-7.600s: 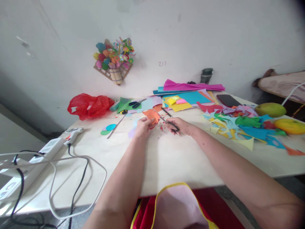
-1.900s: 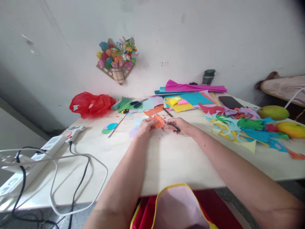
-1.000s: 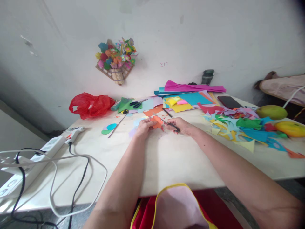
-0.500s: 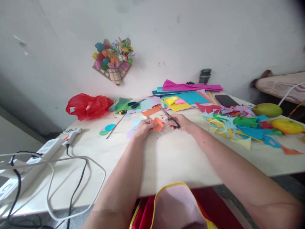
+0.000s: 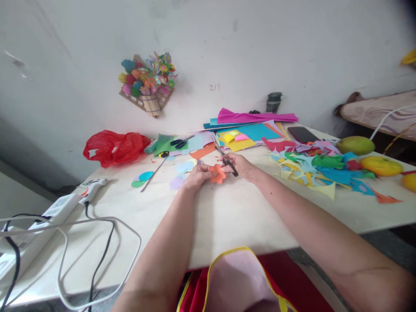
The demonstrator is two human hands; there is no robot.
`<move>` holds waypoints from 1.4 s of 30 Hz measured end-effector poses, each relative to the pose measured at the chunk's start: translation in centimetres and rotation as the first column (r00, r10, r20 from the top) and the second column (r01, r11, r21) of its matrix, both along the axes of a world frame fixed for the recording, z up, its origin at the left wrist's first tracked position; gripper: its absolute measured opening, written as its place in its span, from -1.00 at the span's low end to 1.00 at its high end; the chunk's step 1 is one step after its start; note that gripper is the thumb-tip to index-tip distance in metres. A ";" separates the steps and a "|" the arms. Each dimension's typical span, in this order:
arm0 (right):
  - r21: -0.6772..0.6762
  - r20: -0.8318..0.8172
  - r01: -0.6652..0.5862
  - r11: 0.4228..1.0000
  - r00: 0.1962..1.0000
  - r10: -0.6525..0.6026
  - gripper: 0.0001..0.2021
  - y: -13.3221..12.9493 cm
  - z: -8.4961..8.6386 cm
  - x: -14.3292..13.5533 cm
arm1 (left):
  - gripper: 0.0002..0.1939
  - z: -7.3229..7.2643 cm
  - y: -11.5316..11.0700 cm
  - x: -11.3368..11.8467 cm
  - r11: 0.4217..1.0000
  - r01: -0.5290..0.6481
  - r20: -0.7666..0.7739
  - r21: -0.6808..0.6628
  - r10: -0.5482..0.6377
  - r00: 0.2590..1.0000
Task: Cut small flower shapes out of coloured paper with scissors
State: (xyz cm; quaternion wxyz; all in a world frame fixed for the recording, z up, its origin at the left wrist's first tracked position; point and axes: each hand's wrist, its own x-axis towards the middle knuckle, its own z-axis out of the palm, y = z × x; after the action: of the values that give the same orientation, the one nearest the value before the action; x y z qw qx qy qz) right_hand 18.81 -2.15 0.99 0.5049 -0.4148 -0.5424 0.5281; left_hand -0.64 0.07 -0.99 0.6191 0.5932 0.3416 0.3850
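Note:
An orange paper flower with rounded petals is pinched at its left side by my left hand. My right hand is closed around a pair of scissors, whose blades point up and away to the left. Its fingertips reach the flower's right edge; whether they grip the paper I cannot tell. Just left of my left hand lie light blue paper pieces and a lilac piece. Behind the hands is a sheet of orange paper.
Coloured paper scraps spread over the table's right side, near mangoes and a phone. Paper sheets and a second pair of scissors lie at the back. A red plastic bag, power strip and cables occupy the left.
The flower has turned between my hands and its petals now face me more fully. My right hand has come closer to it, scissors still held. The whole view has shifted slightly.

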 end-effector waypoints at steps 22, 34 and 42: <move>0.021 -0.046 0.148 0.989 0.988 -0.147 -0.62 0.0 -0.1 -1.0 | -0.68 0.0 -0.2 1.0 0.997 -0.069 0.129 -0.017 0.071 0.989; 0.018 -0.060 0.152 0.988 0.987 -0.150 -0.52 -0.5 0.4 -1.2 | -0.67 -0.1 -0.1 1.3 0.991 -0.137 0.175 0.009 0.133 0.976; 0.004 0.058 -0.013 1.000 0.998 0.012 -0.60 -0.5 0.7 0.7 | -0.71 0.4 -0.2 0.5 0.978 -0.208 0.213 -0.034 0.210 0.954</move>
State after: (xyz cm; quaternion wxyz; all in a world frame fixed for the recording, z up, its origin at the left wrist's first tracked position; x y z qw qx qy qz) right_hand 19.50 -2.63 1.67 0.4866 -0.4254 -0.5604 0.5179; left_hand -0.13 -0.08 -0.62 0.6115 0.5050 0.3352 0.5085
